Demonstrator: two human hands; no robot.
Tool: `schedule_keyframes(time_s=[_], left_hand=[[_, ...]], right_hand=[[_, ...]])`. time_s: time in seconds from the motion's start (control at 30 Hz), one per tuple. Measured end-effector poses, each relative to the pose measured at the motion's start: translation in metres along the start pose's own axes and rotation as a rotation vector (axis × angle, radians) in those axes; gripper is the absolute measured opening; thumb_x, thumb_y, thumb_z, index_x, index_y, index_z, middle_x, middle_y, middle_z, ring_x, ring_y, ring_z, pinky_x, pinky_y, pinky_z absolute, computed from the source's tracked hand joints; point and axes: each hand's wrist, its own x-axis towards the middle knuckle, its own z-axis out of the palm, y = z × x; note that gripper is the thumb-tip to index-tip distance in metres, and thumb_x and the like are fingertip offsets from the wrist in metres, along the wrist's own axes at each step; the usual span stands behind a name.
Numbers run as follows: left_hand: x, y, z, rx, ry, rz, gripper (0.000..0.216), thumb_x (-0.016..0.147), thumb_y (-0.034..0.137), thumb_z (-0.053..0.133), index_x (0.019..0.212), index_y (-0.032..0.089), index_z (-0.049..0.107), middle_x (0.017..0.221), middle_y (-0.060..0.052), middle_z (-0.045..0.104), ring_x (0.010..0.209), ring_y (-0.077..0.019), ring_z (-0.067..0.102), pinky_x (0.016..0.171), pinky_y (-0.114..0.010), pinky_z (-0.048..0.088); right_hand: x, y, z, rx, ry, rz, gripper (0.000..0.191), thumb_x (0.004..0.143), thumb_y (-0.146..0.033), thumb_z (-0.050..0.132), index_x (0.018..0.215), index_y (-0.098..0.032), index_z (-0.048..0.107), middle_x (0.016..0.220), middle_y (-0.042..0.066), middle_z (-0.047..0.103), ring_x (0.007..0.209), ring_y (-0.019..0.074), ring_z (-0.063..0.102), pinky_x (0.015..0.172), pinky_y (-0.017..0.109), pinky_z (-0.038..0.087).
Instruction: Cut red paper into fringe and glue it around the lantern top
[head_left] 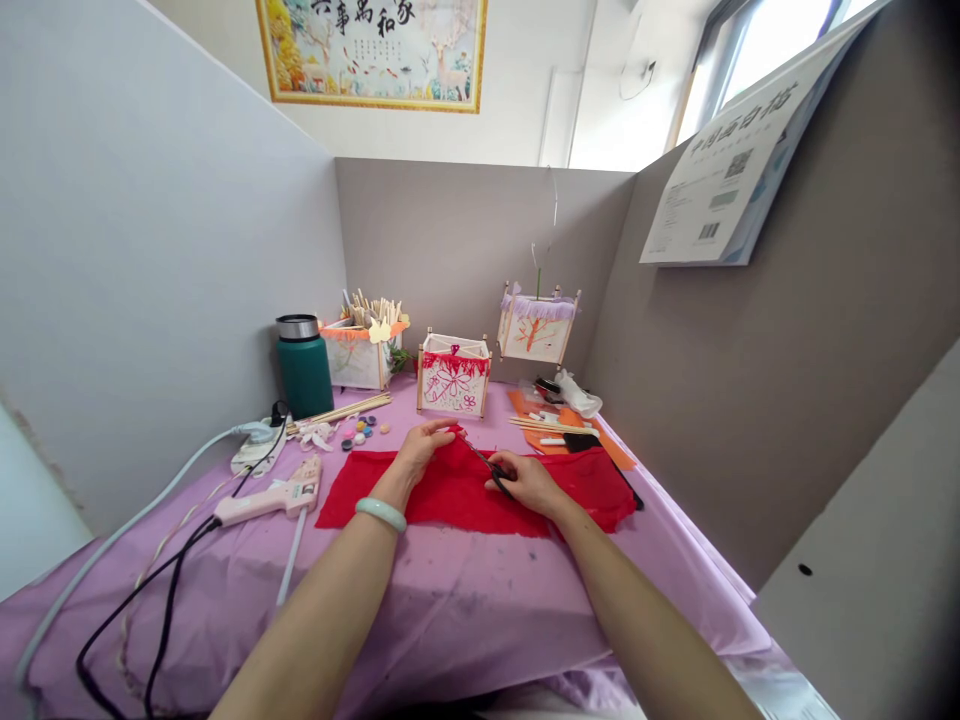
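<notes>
A wide piece of red cloth (450, 495) lies across the purple table cover in front of me. My left hand (426, 445), with a pale green bangle on its wrist, pinches the cloth's upper edge and lifts a corner of it. My right hand (527, 482) grips black-handled scissors (501, 474) by the loops. The scissor blades point up and left, toward the raised cloth near my left fingertips. Whether the blades touch the cloth I cannot tell.
Behind the cloth stands a white box lantern with red fringe (454, 385). A green bottle (304, 368) and a stick-filled box (360, 355) stand back left. A pink glue gun (277, 497) with cables lies left. Orange sheets (544, 432) lie right; a purple-trimmed lantern (536, 330) hangs above.
</notes>
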Motion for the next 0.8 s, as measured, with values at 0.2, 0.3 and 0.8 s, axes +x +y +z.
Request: schedule_keyframes(time_s=[0.2,0.3,0.8], left_hand=[[-0.0002,-0.0011,0.0009,0.024,0.0,0.016,0.051,0.058,0.019,0.076,0.105,0.007,0.062,0.087,-0.016,0.069,0.081,-0.0225,0.066,0.073,-0.031,0.049],[-0.0011,-0.0005,0.0022,0.041,-0.003,0.012,0.05,0.058,0.019,0.076,0.105,0.007,0.062,0.088,-0.016,0.069,0.08,-0.0223,0.066,0.073,-0.031,0.049],[-0.001,-0.0011,0.0021,0.038,-0.014,0.012,0.05,0.057,0.02,0.077,0.103,0.008,0.063,0.087,-0.015,0.069,0.081,-0.0225,0.065,0.077,-0.032,0.048]], right_hand=[[0.0003,-0.0007,0.0005,0.008,0.001,-0.008,0.032,0.07,-0.042,0.065,0.09,-0.019,0.06,0.063,-0.004,0.051,0.056,0.0095,0.044,0.051,0.019,0.029],[0.0004,-0.0014,0.0004,0.006,0.0,-0.009,0.032,0.07,-0.043,0.065,0.09,-0.019,0.06,0.063,-0.003,0.052,0.056,0.0097,0.044,0.051,0.019,0.029],[0.0015,-0.0002,0.0006,-0.022,0.003,0.001,0.033,0.07,-0.042,0.066,0.092,-0.019,0.06,0.062,-0.004,0.05,0.055,0.0092,0.043,0.051,0.019,0.028]])
